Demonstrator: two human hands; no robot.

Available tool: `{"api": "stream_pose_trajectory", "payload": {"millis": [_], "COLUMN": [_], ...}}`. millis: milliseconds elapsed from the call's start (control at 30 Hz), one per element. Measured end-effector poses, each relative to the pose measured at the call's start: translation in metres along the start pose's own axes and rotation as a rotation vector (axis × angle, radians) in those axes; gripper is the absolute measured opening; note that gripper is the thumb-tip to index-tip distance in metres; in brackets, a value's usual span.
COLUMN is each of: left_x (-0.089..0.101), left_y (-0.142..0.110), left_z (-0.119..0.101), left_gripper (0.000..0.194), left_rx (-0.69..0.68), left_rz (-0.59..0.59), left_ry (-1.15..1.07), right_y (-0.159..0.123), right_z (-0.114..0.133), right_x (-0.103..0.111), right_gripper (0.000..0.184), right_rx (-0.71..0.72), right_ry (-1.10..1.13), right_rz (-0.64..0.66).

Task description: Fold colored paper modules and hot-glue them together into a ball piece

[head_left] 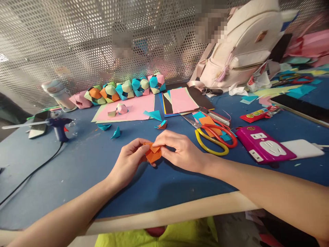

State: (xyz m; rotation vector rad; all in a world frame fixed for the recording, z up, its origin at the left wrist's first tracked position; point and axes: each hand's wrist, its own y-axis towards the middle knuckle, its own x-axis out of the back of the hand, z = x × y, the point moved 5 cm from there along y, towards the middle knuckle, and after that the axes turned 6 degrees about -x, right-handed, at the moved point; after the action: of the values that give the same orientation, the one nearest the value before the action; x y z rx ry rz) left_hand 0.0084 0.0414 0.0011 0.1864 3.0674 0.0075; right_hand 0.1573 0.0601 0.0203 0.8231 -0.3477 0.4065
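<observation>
Between my two hands, just above the blue table, is a folded piece of orange paper. My left hand pinches its left side between thumb and fingers. On the right side and upper edge, my right hand is closed on the same paper, its fingertips at a folded flap. A small blue and orange folded piece lies just beyond my hands. Two blue folded pieces, one flatter and one pointed, rest to the left of it.
Scissors with red and yellow handles lie right of my hands, near a purple power socket. A glue gun with its cord stands left. Several paper balls line the mesh panel. A backpack sits at the back right.
</observation>
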Motion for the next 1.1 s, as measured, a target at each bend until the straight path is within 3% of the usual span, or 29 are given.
{"api": "stream_pose_trajectory", "payload": {"millis": [133, 367, 633, 933, 1100], "left_x": [0.001, 0.0, 0.009, 0.003, 0.003], "left_y": [0.0, -0.002, -0.002, -0.004, -0.005], "left_z": [0.001, -0.008, -0.001, -0.017, -0.016], "left_gripper": [0.017, 0.019, 0.024, 0.025, 0.019], "left_rx": [-0.045, -0.119, -0.166, -0.228, -0.235], "left_rz": [0.011, -0.029, -0.057, -0.091, -0.079], "left_ry": [0.084, 0.253, 0.18, 0.464, 0.439], "right_y": [0.001, -0.001, 0.0, 0.0, 0.001], "right_z": [0.001, -0.008, -0.005, -0.002, -0.003], "right_x": [-0.001, -0.002, 0.0, 0.002, 0.004], "right_gripper": [0.017, 0.008, 0.008, 0.009, 0.01], "right_rx": [-0.076, -0.476, -0.415, -0.329, -0.325], "right_ry": [0.057, 0.145, 0.101, 0.037, 0.015], "right_rz": [0.043, 0.018, 0.02, -0.023, -0.036]}}
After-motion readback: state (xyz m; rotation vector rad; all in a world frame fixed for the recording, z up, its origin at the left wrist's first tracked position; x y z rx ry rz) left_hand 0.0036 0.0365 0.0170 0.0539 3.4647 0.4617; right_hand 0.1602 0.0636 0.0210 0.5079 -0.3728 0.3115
